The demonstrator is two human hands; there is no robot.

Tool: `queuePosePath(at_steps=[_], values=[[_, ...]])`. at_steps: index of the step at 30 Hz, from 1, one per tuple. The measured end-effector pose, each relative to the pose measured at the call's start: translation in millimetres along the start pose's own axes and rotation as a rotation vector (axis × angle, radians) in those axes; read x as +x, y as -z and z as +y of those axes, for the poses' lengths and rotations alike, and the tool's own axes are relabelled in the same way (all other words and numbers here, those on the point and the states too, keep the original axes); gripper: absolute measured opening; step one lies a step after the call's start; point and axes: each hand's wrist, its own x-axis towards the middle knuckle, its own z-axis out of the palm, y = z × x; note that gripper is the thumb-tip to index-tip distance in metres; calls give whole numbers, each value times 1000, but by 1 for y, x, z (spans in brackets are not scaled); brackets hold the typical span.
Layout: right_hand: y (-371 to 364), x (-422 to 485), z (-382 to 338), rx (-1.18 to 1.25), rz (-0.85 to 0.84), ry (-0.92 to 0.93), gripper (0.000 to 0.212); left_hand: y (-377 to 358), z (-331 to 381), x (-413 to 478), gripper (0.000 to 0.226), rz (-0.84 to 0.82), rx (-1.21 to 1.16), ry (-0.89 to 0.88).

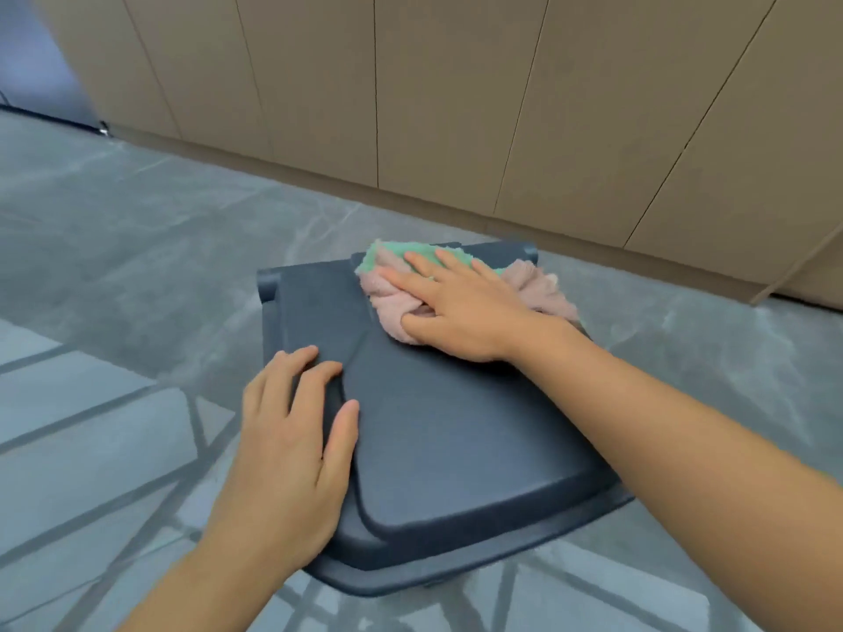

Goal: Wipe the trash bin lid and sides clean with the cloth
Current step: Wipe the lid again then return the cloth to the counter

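A dark grey trash bin lid (447, 431) fills the middle of the view, seen from above; the bin's sides are hidden beneath it. A pink and green cloth (392, 294) lies bunched on the lid's far part. My right hand (456, 307) presses flat on the cloth, fingers spread, thumb tucked against the folds. My left hand (292, 444) rests flat on the lid's near left edge with fingers apart and nothing in it.
The bin stands on a grey marbled floor (137, 248) with darker lines at the left. A wall of tan cabinet panels (456, 107) runs close behind the bin. A dark opening (32, 66) shows at the far left.
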Motion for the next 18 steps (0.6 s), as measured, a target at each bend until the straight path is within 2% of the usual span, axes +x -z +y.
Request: queuePosePath(at_steps=[3,5,7,9,11,13,14,16,18], values=[[1,26,3,13,-5,-84,79,-1,5,3,46,12,39,7],[3,16,-4,-3,-53,-91,74,2,18,5,45,-16,225,-41],[23,-8,-14,70,-197,-93,65,18,36,16,47,-208,355,5],[44,-36,-30,279,-392,-175,52,34,45,29,45,-534,393,221],[92,-67,-43,675,-497,-464,55,68,67,53,49,-871,239,490],[146,-98,-47,1107,-514,-743,52,107,101,68,58,-1043,-45,689],[175,-112,-47,1286,-484,-804,49,129,121,75,65,-1069,-205,774],[229,-142,-43,1553,-380,-806,49,172,168,90,73,-1050,-438,857],[280,-167,-31,1808,-280,-839,51,205,216,102,53,-989,-635,886]])
